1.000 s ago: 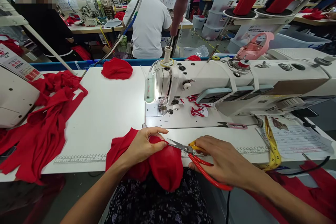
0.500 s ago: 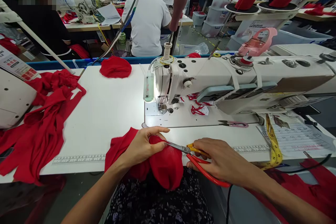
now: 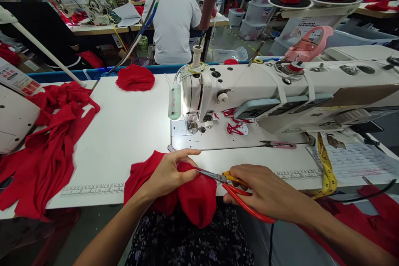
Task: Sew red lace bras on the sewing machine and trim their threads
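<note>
My left hand (image 3: 173,172) pinches a piece of red fabric (image 3: 198,199) between thumb and fingers at the table's front edge. Part of that fabric spreads on the table to the left of the hand, and a rounded part hangs over my lap. My right hand (image 3: 257,189) is closed round the handles of a pair of scissors (image 3: 218,176), one handle orange-yellow and the other red. The blades point left, and their tips meet the fabric at my left thumb. Whether the tips are cutting into the cloth is hidden.
A white sewing machine (image 3: 243,85) stands beyond my hands, thread snips (image 3: 277,144) on its bed. Left lies a heap of red fabric strips (image 3: 59,141); a round red piece (image 3: 135,77) is farther back. Right are a yellow tape measure (image 3: 326,170) and written papers (image 3: 361,160). Co-workers sit beyond.
The view has shifted slightly. Both hands, the scissors and the red fabric stay almost in the same place.
</note>
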Available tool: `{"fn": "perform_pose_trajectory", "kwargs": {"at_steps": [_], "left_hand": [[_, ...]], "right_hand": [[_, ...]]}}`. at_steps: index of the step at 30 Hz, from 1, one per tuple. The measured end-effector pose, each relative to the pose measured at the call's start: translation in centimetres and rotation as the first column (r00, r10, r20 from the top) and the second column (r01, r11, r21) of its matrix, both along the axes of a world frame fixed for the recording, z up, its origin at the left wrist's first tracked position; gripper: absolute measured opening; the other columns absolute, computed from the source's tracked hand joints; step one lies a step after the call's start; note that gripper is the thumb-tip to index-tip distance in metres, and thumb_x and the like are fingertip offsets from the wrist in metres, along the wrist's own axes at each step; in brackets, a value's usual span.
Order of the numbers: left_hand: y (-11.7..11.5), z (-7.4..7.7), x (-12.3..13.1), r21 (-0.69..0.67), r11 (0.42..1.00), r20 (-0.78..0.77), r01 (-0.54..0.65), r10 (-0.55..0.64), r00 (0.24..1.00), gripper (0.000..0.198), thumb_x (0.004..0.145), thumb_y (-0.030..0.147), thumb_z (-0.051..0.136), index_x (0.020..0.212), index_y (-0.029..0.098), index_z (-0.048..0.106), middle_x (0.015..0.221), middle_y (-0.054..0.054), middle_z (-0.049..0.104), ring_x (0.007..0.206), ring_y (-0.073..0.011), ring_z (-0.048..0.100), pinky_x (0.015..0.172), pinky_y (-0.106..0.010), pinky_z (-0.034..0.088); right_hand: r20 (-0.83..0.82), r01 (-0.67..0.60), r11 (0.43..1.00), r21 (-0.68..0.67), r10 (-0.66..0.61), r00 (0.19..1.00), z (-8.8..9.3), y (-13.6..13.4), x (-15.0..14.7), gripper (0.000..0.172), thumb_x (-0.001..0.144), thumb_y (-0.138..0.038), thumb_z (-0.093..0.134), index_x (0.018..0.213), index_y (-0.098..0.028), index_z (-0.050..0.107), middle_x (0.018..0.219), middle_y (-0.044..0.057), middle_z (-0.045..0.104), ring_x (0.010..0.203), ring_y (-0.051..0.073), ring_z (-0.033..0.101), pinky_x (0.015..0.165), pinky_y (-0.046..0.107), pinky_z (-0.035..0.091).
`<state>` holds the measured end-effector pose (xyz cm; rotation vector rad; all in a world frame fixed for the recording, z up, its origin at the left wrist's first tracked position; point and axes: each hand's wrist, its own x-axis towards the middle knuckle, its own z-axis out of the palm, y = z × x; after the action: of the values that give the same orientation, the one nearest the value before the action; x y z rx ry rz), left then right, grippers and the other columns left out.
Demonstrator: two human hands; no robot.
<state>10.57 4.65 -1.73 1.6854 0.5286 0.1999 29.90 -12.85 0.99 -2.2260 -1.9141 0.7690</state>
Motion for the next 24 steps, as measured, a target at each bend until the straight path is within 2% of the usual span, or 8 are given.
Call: {"fn": "perform_pose_trajectory", "kwargs": {"at_steps": [7,11,14,18,21,24], "left_hand": [[0.0,0.0,0.0,-0.038,0.999,-0.03,-0.011,0.01,0.999,0.051,0.079,0.021,0.068,0.13,0.021,0.06,0.091,-0.001,0.075,0.085,-0.0172,0.068,0.091,-0.033,0.051],[0.1,-0.2,0.0,-0.063,0.998,-0.035,-0.028,0.026,0.999,0.056,0.08,0.019,0.068,0.134,0.022,0.055,0.091,0.0,0.076,0.086,-0.0168,0.069,0.086,-0.03,0.052],[-0.4,-0.3,0.4,0.0,1.0,-0.002,-0.027,0.027,1.0,0.053,0.082,0.018,0.066,0.133,0.024,0.055,0.092,0.001,0.076,0.088,-0.0167,0.07,0.089,-0.03,0.051],[-2.0,0.0,0.3,0.204,0.977,0.079,-0.067,0.052,0.996,0.044,0.086,0.02,0.063,0.13,0.025,0.058,0.103,-0.001,0.075,0.094,-0.0179,0.069,0.091,-0.032,0.051],[-2.9,0.8,-1.9,0.392,0.917,0.106,-0.074,0.035,0.994,0.047,0.086,0.028,0.068,0.131,0.026,0.057,0.114,-0.005,0.071,0.1,-0.0207,0.066,0.093,-0.037,0.051],[-2.9,1.8,-4.7,0.381,0.924,0.165,-0.04,-0.025,0.986,0.04,0.088,0.031,0.066,0.128,0.029,0.06,0.116,-0.004,0.07,0.107,-0.0222,0.063,0.1,-0.04,0.048]], "right_hand": [[-0.08,0.007,1.0,-0.015,-0.008,0.997,-0.4,-0.2,0.1,0.044,0.093,-0.052,0.052,0.066,-0.022,0.035,0.064,-0.002,0.051,0.057,0.014,0.042,0.056,0.029,0.026],[-0.156,0.134,0.989,0.061,-0.123,0.98,-0.2,-0.4,0.4,0.038,0.091,-0.048,0.056,0.069,-0.023,0.038,0.066,-0.003,0.052,0.06,0.014,0.044,0.057,0.028,0.031],[-0.222,0.276,0.95,0.147,-0.24,0.945,-0.3,0.3,-0.6,0.034,0.081,-0.043,0.067,0.074,-0.024,0.04,0.072,-0.003,0.055,0.063,0.014,0.047,0.058,0.026,0.035],[-0.333,0.327,0.894,0.305,-0.221,0.917,-1.9,2.5,-3.0,0.022,0.078,-0.029,0.064,0.082,-0.024,0.043,0.081,-0.001,0.059,0.068,0.015,0.051,0.061,0.027,0.04],[-0.376,0.339,0.823,0.455,-0.168,0.911,-3.6,3.3,-4.0,0.009,0.078,-0.019,0.053,0.079,-0.024,0.045,0.081,0.001,0.061,0.071,0.017,0.056,0.063,0.029,0.044],[-0.398,0.348,0.742,0.574,-0.119,0.91,-4.2,2.7,-3.9,0.007,0.08,-0.023,0.05,0.075,-0.025,0.046,0.088,0.006,0.067,0.081,0.022,0.063,0.071,0.035,0.049]]}}
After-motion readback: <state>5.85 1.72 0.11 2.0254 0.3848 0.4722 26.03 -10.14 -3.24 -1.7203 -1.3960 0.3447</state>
